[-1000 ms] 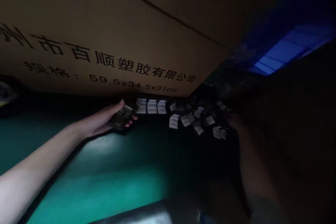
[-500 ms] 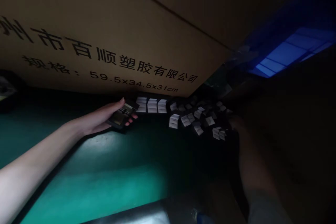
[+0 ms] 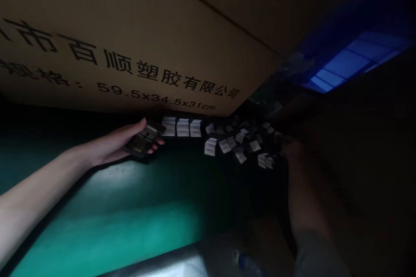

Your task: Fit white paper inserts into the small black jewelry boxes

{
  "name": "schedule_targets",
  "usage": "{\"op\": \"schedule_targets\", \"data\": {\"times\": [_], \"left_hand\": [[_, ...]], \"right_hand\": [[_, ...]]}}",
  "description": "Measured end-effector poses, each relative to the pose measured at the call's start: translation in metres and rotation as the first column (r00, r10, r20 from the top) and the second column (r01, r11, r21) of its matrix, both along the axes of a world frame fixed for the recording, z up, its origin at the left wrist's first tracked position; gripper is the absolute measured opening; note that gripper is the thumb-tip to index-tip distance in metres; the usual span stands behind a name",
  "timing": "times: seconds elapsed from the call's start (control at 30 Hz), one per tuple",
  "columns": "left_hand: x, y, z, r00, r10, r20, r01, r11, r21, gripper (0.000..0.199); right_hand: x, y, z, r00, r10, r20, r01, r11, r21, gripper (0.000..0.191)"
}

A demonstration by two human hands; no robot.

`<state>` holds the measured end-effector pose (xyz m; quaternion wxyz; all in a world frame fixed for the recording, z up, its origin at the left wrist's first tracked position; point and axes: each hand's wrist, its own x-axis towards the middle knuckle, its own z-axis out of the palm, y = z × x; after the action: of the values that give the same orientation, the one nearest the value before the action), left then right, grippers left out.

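My left hand (image 3: 130,136) is closed round a dark, flat block (image 3: 143,139) with a lighter patterned face, tilted above the green table (image 3: 130,220). Just right of it, three pale folded pieces (image 3: 182,127) stand in a row at the foot of the big carton. Several more small pale and dark pieces (image 3: 240,136) lie scattered farther right. My right hand (image 3: 290,145) is at the right end of this scatter, in deep shadow; its fingers cannot be made out.
A large brown carton (image 3: 130,21) with black printing walls off the back. A blue surface (image 3: 344,60) with bright reflections is at the upper right. Near the bottom edge are a shiny pale surface (image 3: 175,266) and a bottle (image 3: 247,263).
The whole view has shifted a little, so carton, pieces and hands appear farther left. My left hand still holds the dark block. My right hand remains by the scattered pieces.
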<state>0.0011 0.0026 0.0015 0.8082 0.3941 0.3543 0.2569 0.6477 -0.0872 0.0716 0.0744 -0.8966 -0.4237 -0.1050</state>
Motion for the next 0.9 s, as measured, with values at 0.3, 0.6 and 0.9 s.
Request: {"op": "schedule_targets", "data": {"times": [0.3,0.6,0.9], "left_hand": [[0.001,0.003,-0.005,1.0,0.009,-0.008,-0.009,1.0,0.018,0.062],[0.0,0.004,-0.006,1.0,-0.001,-0.005,0.001,1.0,0.012,0.059],[0.0,0.002,-0.005,1.0,0.002,-0.005,-0.002,1.0,0.001,0.061]], "right_hand": [[0.003,-0.041,0.016,0.975,-0.21,-0.071,0.206,0.977,-0.062,0.026],[0.001,-0.064,-0.012,0.962,-0.249,-0.11,0.257,0.965,0.056,0.025],[-0.026,-0.092,-0.054,0.986,-0.089,-0.139,0.126,0.952,0.278,0.027]]}}
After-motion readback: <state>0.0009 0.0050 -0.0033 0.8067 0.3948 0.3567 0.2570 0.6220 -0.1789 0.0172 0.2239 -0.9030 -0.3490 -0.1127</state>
